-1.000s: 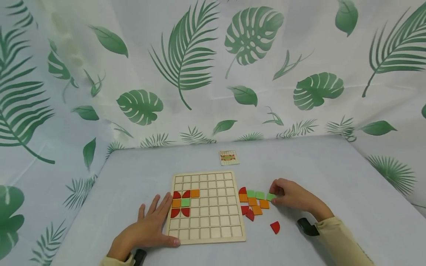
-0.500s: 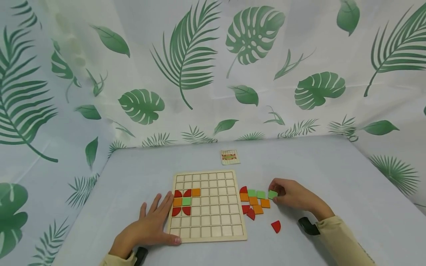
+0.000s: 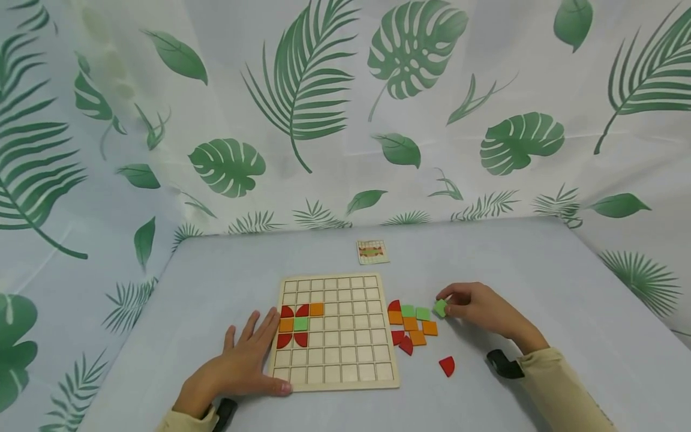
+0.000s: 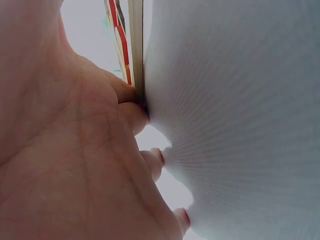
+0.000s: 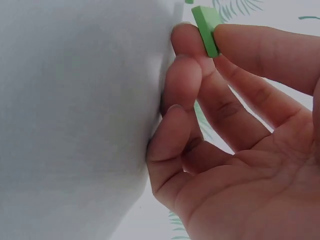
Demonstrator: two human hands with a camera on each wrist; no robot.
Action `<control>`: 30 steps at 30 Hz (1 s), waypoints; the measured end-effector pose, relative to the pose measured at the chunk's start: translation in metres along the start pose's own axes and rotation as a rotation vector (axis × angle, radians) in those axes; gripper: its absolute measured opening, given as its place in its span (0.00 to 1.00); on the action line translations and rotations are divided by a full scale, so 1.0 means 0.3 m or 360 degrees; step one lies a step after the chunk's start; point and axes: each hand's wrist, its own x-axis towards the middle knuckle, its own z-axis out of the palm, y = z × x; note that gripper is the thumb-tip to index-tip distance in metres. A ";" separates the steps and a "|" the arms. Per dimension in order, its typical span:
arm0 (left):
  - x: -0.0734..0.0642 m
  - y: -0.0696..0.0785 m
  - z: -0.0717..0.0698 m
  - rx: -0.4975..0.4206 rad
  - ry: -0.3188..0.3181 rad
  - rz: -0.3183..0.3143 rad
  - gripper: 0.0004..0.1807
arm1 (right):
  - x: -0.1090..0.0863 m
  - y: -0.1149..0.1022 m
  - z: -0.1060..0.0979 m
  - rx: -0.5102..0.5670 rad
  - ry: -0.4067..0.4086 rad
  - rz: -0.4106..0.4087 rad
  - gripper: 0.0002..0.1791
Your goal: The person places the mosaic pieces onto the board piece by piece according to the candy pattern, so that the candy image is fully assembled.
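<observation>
My right hand (image 3: pixel 483 309) pinches a green square tile (image 3: pixel 440 308) between thumb and fingers, just right of the loose tiles. In the right wrist view the green tile (image 5: pixel 206 31) is tilted and seen partly edge-on. My left hand (image 3: pixel 240 363) lies with spread, fairly straight fingers along the left edge of the wooden grid board (image 3: pixel 345 358); its thumb rests at the near left corner. In the left wrist view that hand (image 4: pixel 85 145) touches the board's edge (image 4: pixel 136 50). Red quarter-circles, orange squares and a green square (image 3: pixel 300 324) sit in the board's left cells.
Right of the board lie several loose tiles: orange squares (image 3: pixel 418 338), green squares (image 3: pixel 423 314) and red quarter-circles (image 3: pixel 406 345). One red quarter-circle (image 3: pixel 447 366) lies apart, nearer me. A small pattern card (image 3: pixel 372 252) lies behind the board. A leaf-print curtain rises behind the table.
The green tile in my right hand has been turned and tilted between the fingers. My left hand stays against the board, and the tiles on the board are the same.
</observation>
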 end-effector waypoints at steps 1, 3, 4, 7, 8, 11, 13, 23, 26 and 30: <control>0.000 -0.001 -0.001 0.0005 0.0003 -0.0001 0.78 | 0.002 -0.003 -0.001 0.0017 -0.0003 0.0001 0.12; -0.001 -0.005 -0.003 0.0011 0.0000 -0.0006 0.78 | 0.004 -0.010 -0.002 0.0043 -0.0009 -0.0001 0.13; 0.000 -0.007 -0.003 0.0014 0.0000 -0.0006 0.77 | 0.005 -0.012 -0.003 0.0052 -0.0010 -0.0007 0.12; 0.006 -0.010 -0.002 0.0019 -0.0001 -0.0013 0.77 | 0.006 -0.015 -0.007 0.0065 0.0010 -0.0017 0.11; 0.009 -0.010 -0.001 0.0023 -0.0004 -0.0019 0.77 | 0.006 -0.017 -0.006 0.0079 0.0011 -0.0011 0.10; 0.012 -0.007 0.003 0.0024 -0.0007 -0.0039 0.77 | 0.008 -0.026 -0.001 0.0116 0.0010 -0.0001 0.09; 0.010 -0.007 0.004 0.0031 -0.0008 -0.0054 0.77 | 0.013 -0.037 0.003 0.0134 0.0003 0.0003 0.09; 0.007 -0.004 0.004 0.0035 -0.0003 -0.0047 0.77 | 0.079 -0.147 0.027 0.0261 -0.0081 -0.0055 0.07; 0.008 -0.005 0.004 0.0030 -0.0011 -0.0044 0.77 | 0.102 -0.175 0.047 0.0319 -0.0102 -0.0044 0.07; 0.006 -0.007 0.004 0.0025 -0.0024 -0.0045 0.77 | 0.134 -0.210 0.081 0.0404 -0.0126 -0.0011 0.08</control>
